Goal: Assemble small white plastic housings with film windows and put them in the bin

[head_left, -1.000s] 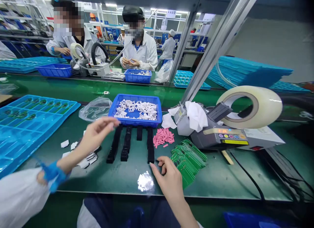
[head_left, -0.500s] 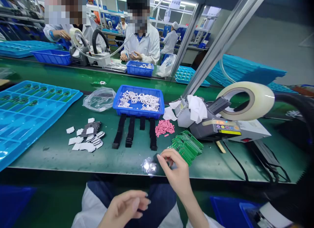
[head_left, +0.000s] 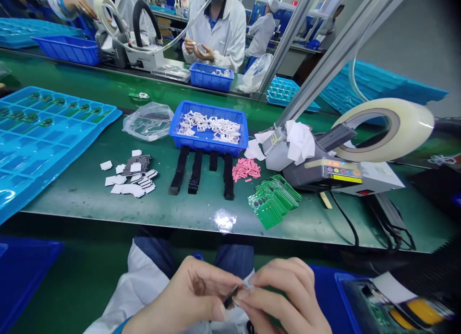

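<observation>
The left hand (head_left: 187, 295) and right hand (head_left: 284, 295) close in a tight pinch on a small dark part (head_left: 229, 298) at six o'clock. Many green circuit boards (head_left: 272, 200) lie at one o'clock, and a blue tray (head_left: 209, 149) at twelve o'clock holds a heap of white clips (head_left: 211, 127).

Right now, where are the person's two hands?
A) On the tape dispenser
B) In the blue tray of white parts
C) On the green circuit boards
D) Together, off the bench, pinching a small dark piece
D. The left hand and right hand meet in front of the near edge of the green bench, with a small dark piece pinched between their fingers.
</observation>
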The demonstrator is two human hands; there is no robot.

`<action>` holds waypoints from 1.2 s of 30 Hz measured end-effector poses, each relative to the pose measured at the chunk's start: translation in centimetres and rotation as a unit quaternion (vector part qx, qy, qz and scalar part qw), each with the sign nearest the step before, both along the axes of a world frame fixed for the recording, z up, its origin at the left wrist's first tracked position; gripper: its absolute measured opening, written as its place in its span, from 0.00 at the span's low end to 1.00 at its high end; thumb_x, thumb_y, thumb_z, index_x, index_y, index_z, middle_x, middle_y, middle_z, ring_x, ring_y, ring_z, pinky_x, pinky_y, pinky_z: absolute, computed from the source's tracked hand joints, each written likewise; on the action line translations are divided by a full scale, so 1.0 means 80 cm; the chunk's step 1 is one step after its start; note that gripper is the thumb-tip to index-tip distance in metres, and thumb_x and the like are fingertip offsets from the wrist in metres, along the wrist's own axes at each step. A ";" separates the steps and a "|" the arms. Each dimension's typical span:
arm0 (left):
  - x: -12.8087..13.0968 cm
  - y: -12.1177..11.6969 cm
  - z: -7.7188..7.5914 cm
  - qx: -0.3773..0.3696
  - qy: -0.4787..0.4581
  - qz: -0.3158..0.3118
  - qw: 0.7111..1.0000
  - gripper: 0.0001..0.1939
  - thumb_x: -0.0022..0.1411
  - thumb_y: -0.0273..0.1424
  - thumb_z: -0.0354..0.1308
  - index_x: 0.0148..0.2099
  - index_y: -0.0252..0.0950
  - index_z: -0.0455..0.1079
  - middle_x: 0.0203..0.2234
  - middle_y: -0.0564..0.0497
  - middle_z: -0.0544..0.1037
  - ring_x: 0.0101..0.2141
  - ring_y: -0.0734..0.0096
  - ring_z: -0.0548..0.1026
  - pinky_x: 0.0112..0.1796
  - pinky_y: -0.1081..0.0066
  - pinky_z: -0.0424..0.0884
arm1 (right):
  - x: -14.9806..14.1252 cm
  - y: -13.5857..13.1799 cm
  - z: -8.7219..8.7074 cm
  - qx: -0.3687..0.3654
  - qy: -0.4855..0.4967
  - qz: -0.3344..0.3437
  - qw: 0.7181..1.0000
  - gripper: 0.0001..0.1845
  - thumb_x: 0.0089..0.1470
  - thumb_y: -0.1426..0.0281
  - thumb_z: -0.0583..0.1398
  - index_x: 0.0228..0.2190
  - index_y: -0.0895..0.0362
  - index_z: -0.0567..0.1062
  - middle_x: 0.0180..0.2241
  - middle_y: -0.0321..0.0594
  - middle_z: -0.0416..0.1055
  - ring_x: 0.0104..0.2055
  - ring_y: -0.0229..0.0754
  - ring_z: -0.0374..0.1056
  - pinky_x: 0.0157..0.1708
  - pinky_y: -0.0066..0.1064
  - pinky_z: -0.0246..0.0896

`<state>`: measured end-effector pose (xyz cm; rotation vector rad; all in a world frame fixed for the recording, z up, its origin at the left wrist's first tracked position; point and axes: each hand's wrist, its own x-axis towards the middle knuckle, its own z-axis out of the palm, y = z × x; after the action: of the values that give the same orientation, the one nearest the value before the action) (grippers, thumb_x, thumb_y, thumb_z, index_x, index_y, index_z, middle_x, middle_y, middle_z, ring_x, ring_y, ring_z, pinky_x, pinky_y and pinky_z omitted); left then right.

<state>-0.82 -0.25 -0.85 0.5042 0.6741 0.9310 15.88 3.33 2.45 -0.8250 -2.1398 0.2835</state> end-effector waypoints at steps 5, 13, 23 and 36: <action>0.005 -0.009 0.006 0.028 0.045 0.026 0.998 0.19 0.44 0.42 0.68 0.41 0.49 0.77 0.31 0.54 0.84 0.32 0.67 0.80 0.35 0.74 0.72 | 0.004 0.003 0.009 0.003 -0.013 0.013 1.000 0.04 0.56 0.72 0.61 0.28 0.53 0.73 0.21 0.35 0.69 0.25 0.39 0.63 0.28 0.36 0.57; 0.003 -0.015 0.009 0.068 0.148 0.053 0.985 0.19 0.44 0.47 0.65 0.39 0.48 0.79 0.30 0.51 0.84 0.30 0.62 0.81 0.35 0.69 0.76 | 0.008 0.002 0.009 -0.046 -0.013 0.032 0.998 0.05 0.58 0.71 0.59 0.29 0.52 0.71 0.22 0.37 0.68 0.26 0.42 0.63 0.27 0.38 0.58; 0.012 -0.009 -0.001 -0.047 0.055 0.137 0.988 0.14 0.37 0.40 0.72 0.31 0.45 0.81 0.26 0.52 0.84 0.31 0.66 0.81 0.34 0.74 0.76 | -0.004 -0.009 -0.014 0.006 -0.019 -0.012 1.000 0.07 0.57 0.75 0.56 0.27 0.55 0.69 0.25 0.37 0.68 0.29 0.40 0.61 0.34 0.37 0.54; -0.012 -0.010 -0.023 -0.198 0.039 0.259 0.945 0.19 0.38 0.44 0.70 0.33 0.41 0.79 0.31 0.49 0.84 0.34 0.68 0.81 0.34 0.77 0.75 | -0.043 0.063 -0.125 -0.024 -0.075 -0.136 0.988 0.06 0.59 0.72 0.55 0.38 0.57 0.72 0.40 0.44 0.73 0.45 0.47 0.65 0.45 0.40 0.52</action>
<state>-1.81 -1.06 -2.68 -0.0037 1.0674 1.2298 12.45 8.39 -7.52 -1.1855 -2.1303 0.1337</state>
